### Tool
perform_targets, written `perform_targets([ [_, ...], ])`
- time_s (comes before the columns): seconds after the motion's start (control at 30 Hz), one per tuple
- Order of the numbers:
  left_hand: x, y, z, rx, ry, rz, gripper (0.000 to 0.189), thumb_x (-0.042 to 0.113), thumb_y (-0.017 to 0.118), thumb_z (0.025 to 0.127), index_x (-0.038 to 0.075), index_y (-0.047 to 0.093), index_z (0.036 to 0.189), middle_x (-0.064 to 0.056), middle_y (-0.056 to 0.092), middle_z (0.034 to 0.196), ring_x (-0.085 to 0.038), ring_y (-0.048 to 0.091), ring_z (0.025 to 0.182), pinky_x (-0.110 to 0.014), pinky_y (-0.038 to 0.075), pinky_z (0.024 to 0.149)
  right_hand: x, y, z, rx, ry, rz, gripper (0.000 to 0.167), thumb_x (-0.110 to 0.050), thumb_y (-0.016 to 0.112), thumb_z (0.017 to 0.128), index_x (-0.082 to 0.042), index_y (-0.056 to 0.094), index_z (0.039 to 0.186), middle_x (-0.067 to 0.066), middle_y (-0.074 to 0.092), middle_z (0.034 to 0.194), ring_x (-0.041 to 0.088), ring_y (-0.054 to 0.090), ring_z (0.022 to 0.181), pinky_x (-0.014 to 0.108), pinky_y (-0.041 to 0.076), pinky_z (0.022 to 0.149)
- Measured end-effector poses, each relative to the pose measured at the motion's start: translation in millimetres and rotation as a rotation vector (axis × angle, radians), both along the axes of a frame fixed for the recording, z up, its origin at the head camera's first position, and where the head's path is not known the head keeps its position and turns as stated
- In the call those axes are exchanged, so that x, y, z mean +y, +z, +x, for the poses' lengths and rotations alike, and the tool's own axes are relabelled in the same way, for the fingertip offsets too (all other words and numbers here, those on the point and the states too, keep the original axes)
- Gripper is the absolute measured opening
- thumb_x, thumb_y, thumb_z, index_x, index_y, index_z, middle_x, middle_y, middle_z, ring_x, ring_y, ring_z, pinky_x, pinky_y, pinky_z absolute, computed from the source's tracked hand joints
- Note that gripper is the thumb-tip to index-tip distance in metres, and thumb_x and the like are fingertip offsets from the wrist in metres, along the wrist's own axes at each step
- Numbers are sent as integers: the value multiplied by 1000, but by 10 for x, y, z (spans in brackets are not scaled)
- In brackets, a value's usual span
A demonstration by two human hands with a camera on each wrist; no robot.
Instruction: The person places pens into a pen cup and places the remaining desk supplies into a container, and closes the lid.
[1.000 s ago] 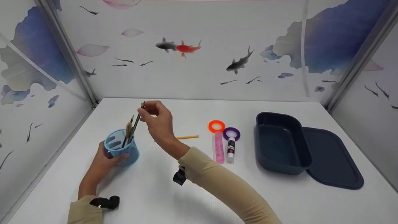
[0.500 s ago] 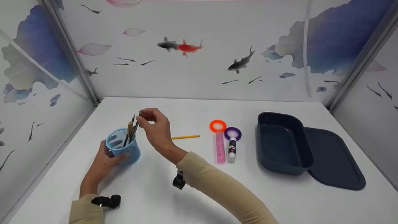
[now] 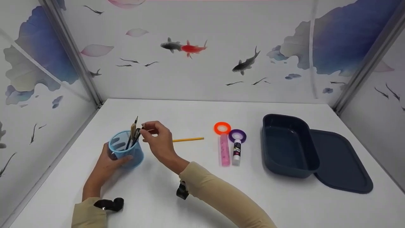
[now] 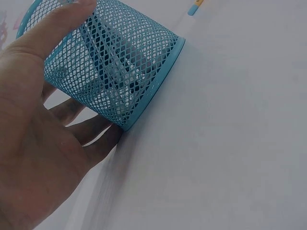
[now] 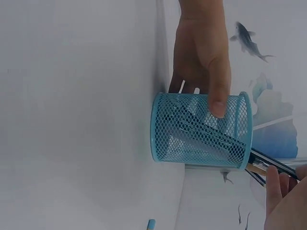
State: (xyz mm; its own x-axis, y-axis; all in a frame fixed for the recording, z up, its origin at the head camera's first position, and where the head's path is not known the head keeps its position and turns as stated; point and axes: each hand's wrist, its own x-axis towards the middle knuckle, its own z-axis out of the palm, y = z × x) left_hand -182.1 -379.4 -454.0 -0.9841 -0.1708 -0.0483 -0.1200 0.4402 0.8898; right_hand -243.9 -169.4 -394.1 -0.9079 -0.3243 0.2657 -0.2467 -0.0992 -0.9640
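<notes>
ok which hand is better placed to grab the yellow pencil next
Probably the right hand: it is beside the yellow pencil, though its fingers pinch a dark writing tool, while the left hand, farther away, grips the blue mesh cup.

Surface [image 3: 152,198]: wht.
Orange ring [image 3: 215,128]: lying flat, L of purple ring [image 3: 244,136].
Pencil [image 3: 190,139]: ylw, flat, well L of the rings.
Pink strip [image 3: 224,150]: flat, far end at orange ring.
Glue stick [image 3: 236,153]: wht w/ blk label, R of strip, far end at purple ring.
Box [image 3: 288,142]: dk blue, open top.
Lid [image 3: 343,160]: dk blue, flat, R of box.
Back wall [image 3: 202,79]: wht, fish + petal prints.
</notes>
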Motion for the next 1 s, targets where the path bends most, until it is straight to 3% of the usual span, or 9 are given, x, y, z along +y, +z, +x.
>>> perform_targets([
  [0.27, 20, 18, -26, 0, 10, -9, 107, 35, 76, 89, 10, 0, 159, -23, 17, 164, -44, 16, 153, -64, 18, 124, 16, -134, -28, -49, 27, -31, 22, -15, 69, 95, -11, 68, 117, 4, 68, 110, 9, 64, 92, 24, 62, 77],
  [0.6, 4, 19, 11, -6, 13, -5, 107, 35, 75, 89, 10, -1, 159, -23, 17, 164, -44, 16, 153, -63, 18, 124, 213, -72, -17, -91, 1, -27, 27, -19, 70, 94, -12, 67, 121, 3, 67, 111, 10, 66, 93, 26, 62, 78],
  [0.87, -2, 18, 14, -3, 7, 1, 107, 33, 75, 89, 10, -2, 159, -24, 16, 164, -45, 14, 154, -63, 18, 124, 445, -58, -92, 81, 18, 28, 26, -19, 70, 95, -12, 68, 119, 8, 68, 112, 12, 65, 95, 32, 63, 79],
  [1.0, 4, 23, 12, -3, -2, -3, 107, 34, 75, 89, 10, -3, 160, -24, 15, 164, -46, 14, 154, -64, 18, 124, 541, -91, -155, 105, 31, 64, 25, -18, 70, 94, -12, 70, 118, 8, 69, 113, 13, 65, 97, 31, 63, 80],
])
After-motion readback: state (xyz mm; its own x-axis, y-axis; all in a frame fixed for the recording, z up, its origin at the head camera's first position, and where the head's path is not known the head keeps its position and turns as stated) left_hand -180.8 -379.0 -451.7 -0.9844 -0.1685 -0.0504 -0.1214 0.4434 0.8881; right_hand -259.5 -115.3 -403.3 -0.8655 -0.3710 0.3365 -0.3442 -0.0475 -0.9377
